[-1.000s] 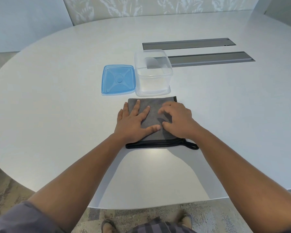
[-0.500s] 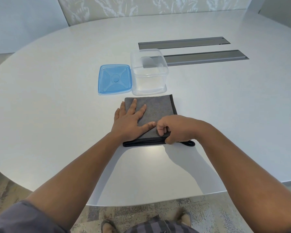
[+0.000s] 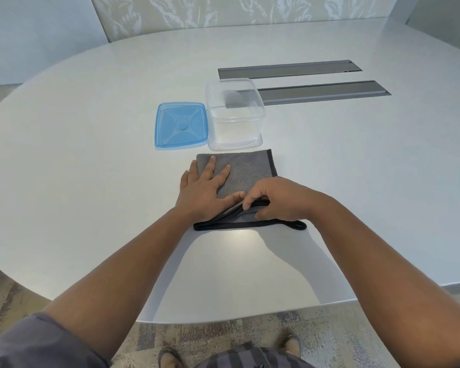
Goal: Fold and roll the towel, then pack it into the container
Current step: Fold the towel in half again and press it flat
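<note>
Towel work happens on a broad white oval table (image 3: pixel 91 181), where the clear plastic container (image 3: pixel 235 115) stands open, near the far edge of the cloth, with its blue lid (image 3: pixel 181 126) lying flat just beside it on the left. Nearer the person, the grey towel (image 3: pixel 250 168), folded into a small rectangle with black trim, lies flat on the table. The left hand (image 3: pixel 205 192) is spread open and flat on the towel's left half, grasping nothing, only pressing down. The right hand (image 3: pixel 274 200) is pinched on the near black-trimmed edge, lifting it slightly off the layer beneath. At the right corner a small black hanging loop (image 3: pixel 298 225) trails on the table. This looks like the start of the roll: it should go well if the first turn is tight and square to the trim, with the flat palm anchoring the far part so the layers do not slide. Both hands could then walk the roll away evenly; a loose start would likely give a roll too fat for the container, and the loop is best tucked inside
</note>
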`<state>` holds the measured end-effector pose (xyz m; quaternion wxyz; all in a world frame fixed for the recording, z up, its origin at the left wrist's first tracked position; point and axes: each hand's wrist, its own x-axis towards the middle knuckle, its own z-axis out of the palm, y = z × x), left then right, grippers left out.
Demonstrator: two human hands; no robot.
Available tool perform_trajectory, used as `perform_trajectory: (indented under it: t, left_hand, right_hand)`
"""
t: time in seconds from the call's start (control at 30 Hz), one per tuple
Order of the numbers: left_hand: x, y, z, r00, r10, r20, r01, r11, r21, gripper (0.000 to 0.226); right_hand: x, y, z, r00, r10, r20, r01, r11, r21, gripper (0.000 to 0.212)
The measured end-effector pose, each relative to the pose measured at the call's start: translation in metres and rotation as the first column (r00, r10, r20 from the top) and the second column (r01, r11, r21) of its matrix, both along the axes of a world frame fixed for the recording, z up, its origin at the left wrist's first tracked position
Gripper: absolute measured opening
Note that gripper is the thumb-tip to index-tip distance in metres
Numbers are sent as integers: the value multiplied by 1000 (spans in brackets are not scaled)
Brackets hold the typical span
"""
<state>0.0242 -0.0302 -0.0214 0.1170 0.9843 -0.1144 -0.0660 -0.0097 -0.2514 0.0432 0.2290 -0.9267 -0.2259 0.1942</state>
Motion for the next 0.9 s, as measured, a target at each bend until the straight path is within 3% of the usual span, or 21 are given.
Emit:
perform_trajectory:
  t: [0.13, 0.33, 0.67, 0.77, 0.83, 0.9]
  left_hand:
    - [0, 0, 0, 1000, -6, 0, 6, 1000, 10, 100]
    - [-1, -1, 0, 1000, 2, 1, -2, 1000, 1, 94]
    - [-3, -3, 4, 1000, 18, -4, -18, 1000, -9, 93]
    - [-3, -3, 4, 1000, 18, -9, -18, 1000, -8, 95]
    - [-3, -3, 3, 1000, 19, -9, -19, 1000, -5, 96]
    - [-3, -3, 3, 1000, 22, -10, -22, 1000, -4, 97]
  right_hand:
    - [-2, 1, -5, 999, -35, 31, 33, 998, 49, 28]
    - [-2, 7, -4, 997, -26, 69, 31, 997, -71, 15]
    - [6, 9, 5, 993, 49, -106, -60, 993, -105, 12]
    - [7, 5, 8, 985, 61, -164, -73, 995, -66, 20]
    - [6, 1, 10, 985, 2, -170, -10, 999, -43, 18]
    - [6, -2, 12, 978, -68, -199, 68, 998, -5, 32]
